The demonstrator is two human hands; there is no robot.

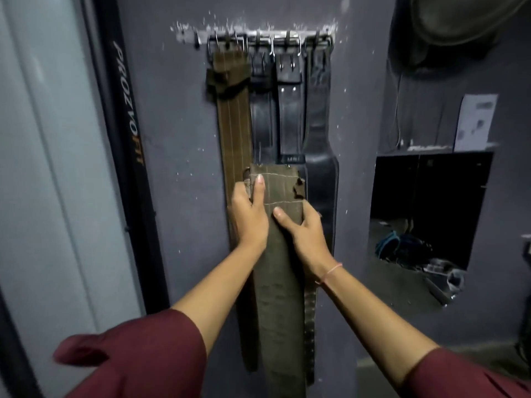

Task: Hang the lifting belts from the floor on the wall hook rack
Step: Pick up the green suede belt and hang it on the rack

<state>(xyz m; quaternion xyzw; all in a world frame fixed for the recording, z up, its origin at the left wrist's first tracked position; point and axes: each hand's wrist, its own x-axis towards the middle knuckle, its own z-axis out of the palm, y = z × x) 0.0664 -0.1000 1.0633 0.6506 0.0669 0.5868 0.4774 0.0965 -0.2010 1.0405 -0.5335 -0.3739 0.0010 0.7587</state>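
2 arms outstretched, left hand (248,216) and right hand (304,232) around belt (278,297).

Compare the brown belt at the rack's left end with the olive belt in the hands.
The brown belt hangs by its metal buckle from the hook rack; the olive belt is off the rack, gripped lower down by the left hand and right hand. The brown belt is warmer brown; the olive belt duller grey-green. The olive belt's top end is frayed with no buckle showing, unlike the brown belt's. Both have lengthwise stitching.
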